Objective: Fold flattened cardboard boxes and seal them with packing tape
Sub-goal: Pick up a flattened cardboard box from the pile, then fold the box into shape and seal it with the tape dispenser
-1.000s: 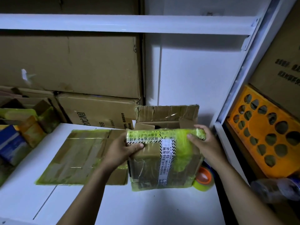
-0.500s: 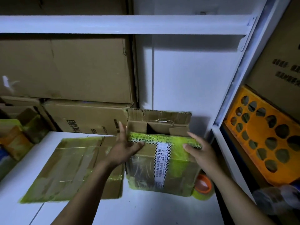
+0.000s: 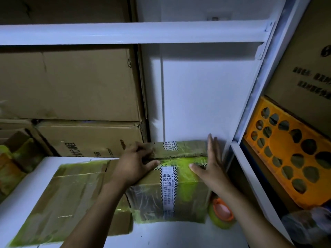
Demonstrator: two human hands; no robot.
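Note:
A small cardboard box wrapped in yellow-green tape with a white printed strip stands on the white shelf, its top flaps folded down. My left hand lies on the top left flap, fingers spread and pressing. My right hand is flat and open against the box's right top edge, fingers pointing up. A flattened cardboard box with the same tape lies to the left, partly under my left forearm. A yellow-green tape roll with an orange core sits behind the box's right lower corner.
Large brown cartons are stacked at the back left. A white shelf board runs overhead. An orange perforated crate and a clear plastic bag sit in the bay to the right. More taped cardboard lies at far left.
The box's upright back flaps have been folded down shut. My left hand moved onto the top flap; my right hand opened flat against the right side. The view moved closer.

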